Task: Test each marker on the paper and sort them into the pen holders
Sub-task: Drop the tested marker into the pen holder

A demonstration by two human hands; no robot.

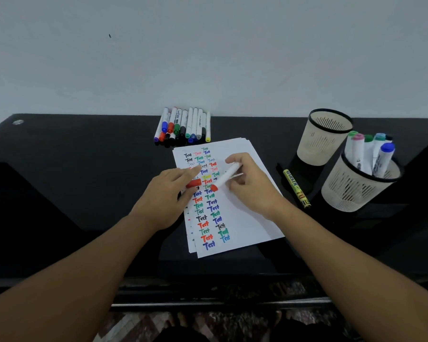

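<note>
We hold the red marker (226, 176) in our right hand (251, 186), its grip closed around the white barrel, tip low over the paper (247, 218) at the frame centre. Our left hand (168, 196) pinches the red cap (193, 183) and rests on the sheet. We should press lightly, write in free space, then recap firmly. The counter (72, 181) is black and glossy, against a pale wall (208, 58); two pen holders (356, 183) stand at right.

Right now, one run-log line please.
right hand: holds red marker | left hand: holds red cap | over paper
</note>
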